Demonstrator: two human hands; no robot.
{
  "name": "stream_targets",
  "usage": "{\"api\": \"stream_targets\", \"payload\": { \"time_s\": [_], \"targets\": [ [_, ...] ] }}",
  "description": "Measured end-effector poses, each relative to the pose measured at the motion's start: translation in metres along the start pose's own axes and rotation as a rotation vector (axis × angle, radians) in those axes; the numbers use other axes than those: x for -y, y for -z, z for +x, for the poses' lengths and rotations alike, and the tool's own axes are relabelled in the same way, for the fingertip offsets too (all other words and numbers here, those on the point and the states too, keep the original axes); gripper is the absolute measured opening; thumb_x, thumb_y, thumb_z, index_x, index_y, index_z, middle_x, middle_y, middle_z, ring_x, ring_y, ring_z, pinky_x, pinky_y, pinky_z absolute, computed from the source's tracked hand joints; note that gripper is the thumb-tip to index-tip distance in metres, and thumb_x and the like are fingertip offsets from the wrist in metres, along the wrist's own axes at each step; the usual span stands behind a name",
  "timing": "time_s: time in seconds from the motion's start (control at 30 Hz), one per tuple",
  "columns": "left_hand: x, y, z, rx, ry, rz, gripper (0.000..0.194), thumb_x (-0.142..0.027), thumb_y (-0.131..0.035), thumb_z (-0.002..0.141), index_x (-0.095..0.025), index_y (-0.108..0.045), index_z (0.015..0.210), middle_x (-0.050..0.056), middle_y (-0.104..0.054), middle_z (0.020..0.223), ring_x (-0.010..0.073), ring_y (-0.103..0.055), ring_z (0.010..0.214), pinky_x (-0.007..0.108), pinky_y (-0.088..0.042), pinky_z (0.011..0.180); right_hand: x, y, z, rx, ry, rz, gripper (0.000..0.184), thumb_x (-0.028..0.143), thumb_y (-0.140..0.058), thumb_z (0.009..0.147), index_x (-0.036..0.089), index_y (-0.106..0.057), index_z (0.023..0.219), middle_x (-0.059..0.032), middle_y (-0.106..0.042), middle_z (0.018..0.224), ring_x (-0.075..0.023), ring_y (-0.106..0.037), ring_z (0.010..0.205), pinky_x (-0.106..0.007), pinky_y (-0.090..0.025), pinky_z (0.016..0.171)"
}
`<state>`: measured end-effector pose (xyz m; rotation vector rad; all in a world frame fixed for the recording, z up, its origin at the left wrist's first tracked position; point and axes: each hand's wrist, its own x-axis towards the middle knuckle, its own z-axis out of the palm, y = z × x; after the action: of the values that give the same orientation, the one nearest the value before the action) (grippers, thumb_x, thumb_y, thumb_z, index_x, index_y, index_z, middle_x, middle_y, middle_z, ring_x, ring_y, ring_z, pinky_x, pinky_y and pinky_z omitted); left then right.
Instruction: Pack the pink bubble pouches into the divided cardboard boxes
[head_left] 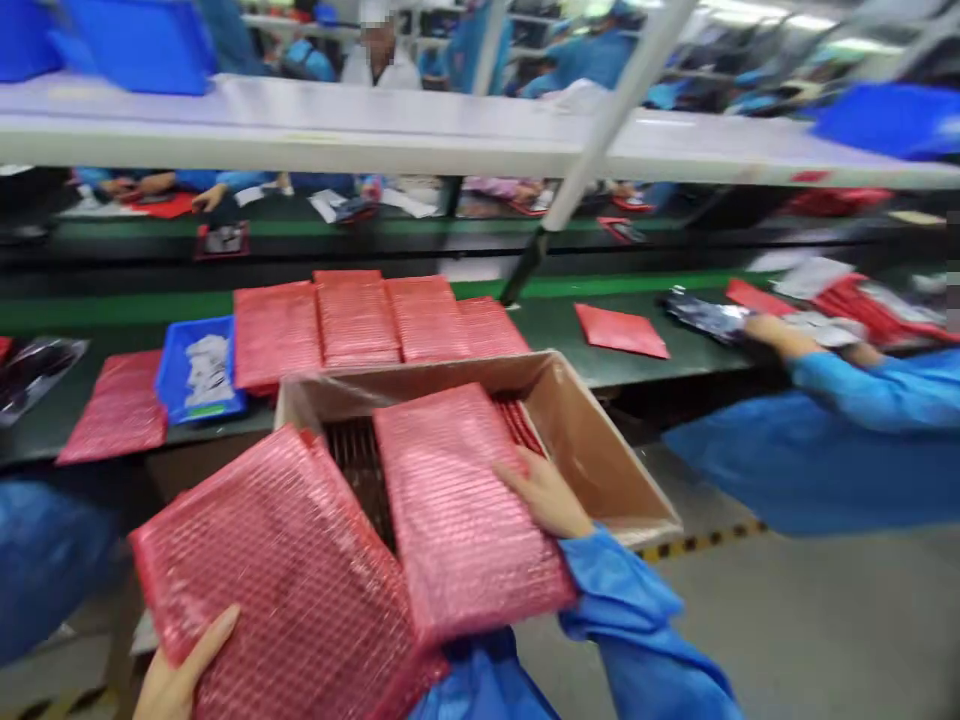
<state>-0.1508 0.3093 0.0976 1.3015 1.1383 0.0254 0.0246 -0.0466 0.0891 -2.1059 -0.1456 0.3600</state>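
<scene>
My left hand (186,665) grips a red bubble mailer (277,570) at its lower left edge, thumb on top; a second layer shows along its far edge. In my right hand (551,495) is another red bubble mailer (469,510), held by its right edge with the fingers over the top. Both mailers are tilted above a large cardboard box (607,460) with a clear plastic liner. Inside the box, several red mailers (517,425) stand on edge on the right, and dark, striped contents show on the left. The mailers hide much of the box.
Stacks of red mailers (352,320) lie behind the box on the green bench (562,350). A blue tray (199,370) with white slips is at left. A co-worker's blue sleeve (870,385) reaches in from the right. A diagonal pole (577,170) and a white shelf (375,125) stand beyond.
</scene>
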Motion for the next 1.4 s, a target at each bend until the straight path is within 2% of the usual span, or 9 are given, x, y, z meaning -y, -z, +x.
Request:
{"api": "stream_targets", "payload": {
  "time_s": [0.13, 0.23, 0.33, 0.5, 0.6, 0.83, 1.2, 1.3, 1.4],
  "targets": [
    [0.005, 0.004, -0.003, 0.026, 0.107, -0.121, 0.078, -0.047, -0.088, 0.037, -0.020, -0.061, 0.104, 0.004, -0.070, 0.106, 0.0288, -0.061, 0.105, 0.031, -0.055, 0.081, -0.009, 0.017, 0.016, -0.172, 0.003, -0.496, 0.047, 0.044, -0.042, 0.087, 0.011, -0.055, 0.118, -0.0146, -0.069, 0.098, -0.0276, -0.065, 0.091, -0.037, -0.048, 0.081],
    [0.002, 0.000, -0.006, 0.061, 0.150, -0.180, 0.082, -0.045, -0.090, 0.033, -0.019, -0.060, 0.106, 0.004, -0.071, 0.103, 0.0273, -0.065, 0.097, 0.026, -0.057, 0.070, 0.006, -0.004, 0.023, -0.059, -0.054, -0.918, 0.046, 0.032, -0.040, 0.090, 0.008, -0.048, 0.129, -0.0165, -0.070, 0.090, -0.0288, -0.067, 0.084, -0.037, -0.049, 0.076],
    [0.004, 0.001, -0.006, 0.097, 0.156, -0.205, 0.084, -0.044, -0.090, 0.031, -0.017, -0.060, 0.105, 0.006, -0.071, 0.104, 0.0286, -0.064, 0.099, 0.026, -0.057, 0.071, 0.018, -0.038, 0.042, 0.058, -0.073, -1.113, 0.042, 0.029, -0.039, 0.092, 0.010, -0.047, 0.129, -0.0177, -0.070, 0.092, -0.0290, -0.067, 0.085, -0.037, -0.049, 0.074],
    [0.013, 0.007, -0.001, 0.158, 0.049, -0.181, 0.079, -0.046, -0.086, 0.046, -0.016, -0.057, 0.113, 0.008, -0.067, 0.114, 0.0284, -0.060, 0.108, 0.028, -0.054, 0.082, 0.009, -0.093, 0.086, 0.141, -0.086, -1.120, 0.037, 0.024, -0.039, 0.092, 0.007, -0.049, 0.123, -0.0213, -0.067, 0.101, -0.0289, -0.066, 0.093, -0.037, -0.048, 0.076],
    [0.014, 0.008, 0.000, 0.196, 0.008, -0.186, 0.085, -0.046, -0.085, 0.049, -0.015, -0.052, 0.121, 0.009, -0.067, 0.114, 0.0295, -0.061, 0.106, 0.033, -0.052, 0.088, 0.000, -0.112, 0.099, 0.150, -0.090, -1.114, 0.032, 0.021, -0.040, 0.090, 0.007, -0.053, 0.116, -0.0202, -0.068, 0.101, -0.0271, -0.066, 0.094, -0.034, -0.048, 0.076],
    [0.014, 0.007, -0.005, 0.193, 0.012, -0.228, 0.081, -0.040, -0.085, 0.050, -0.014, -0.054, 0.120, 0.008, -0.069, 0.111, 0.0290, -0.061, 0.107, 0.034, -0.051, 0.092, 0.005, -0.116, 0.105, 0.139, -0.023, -1.151, 0.033, 0.019, -0.042, 0.086, 0.008, -0.055, 0.114, -0.0215, -0.067, 0.102, -0.0286, -0.066, 0.094, -0.036, -0.049, 0.075],
    [0.008, 0.004, -0.002, 0.057, 0.070, -0.140, 0.085, -0.045, -0.088, 0.039, -0.020, -0.058, 0.115, 0.004, -0.070, 0.107, 0.0265, -0.065, 0.097, 0.026, -0.056, 0.071, -0.028, -0.135, 0.104, 0.130, -0.050, -1.060, 0.050, 0.010, -0.034, 0.086, 0.004, -0.037, 0.135, -0.0243, -0.066, 0.104, -0.0286, -0.065, 0.097, -0.037, -0.049, 0.079],
    [0.013, 0.007, -0.001, 0.060, 0.040, -0.101, 0.080, -0.046, -0.085, 0.046, -0.023, -0.057, 0.118, 0.003, -0.069, 0.108, 0.0288, -0.062, 0.103, 0.032, -0.056, 0.077, -0.034, -0.141, 0.098, 0.191, -0.030, -1.053, 0.058, 0.007, -0.033, 0.085, -0.001, -0.024, 0.142, -0.0264, -0.066, 0.102, -0.0287, -0.066, 0.096, -0.037, -0.049, 0.079],
    [0.017, 0.012, -0.002, 0.043, -0.055, 0.011, 0.061, -0.048, -0.078, 0.058, -0.028, -0.059, 0.113, 0.001, -0.069, 0.106, 0.0306, -0.057, 0.113, 0.036, -0.055, 0.083, -0.033, -0.144, 0.088, 0.261, 0.023, -1.043, 0.059, 0.005, -0.035, 0.083, -0.007, -0.027, 0.140, -0.0273, -0.067, 0.094, -0.0282, -0.068, 0.091, -0.035, -0.050, 0.076]
  ]
}}
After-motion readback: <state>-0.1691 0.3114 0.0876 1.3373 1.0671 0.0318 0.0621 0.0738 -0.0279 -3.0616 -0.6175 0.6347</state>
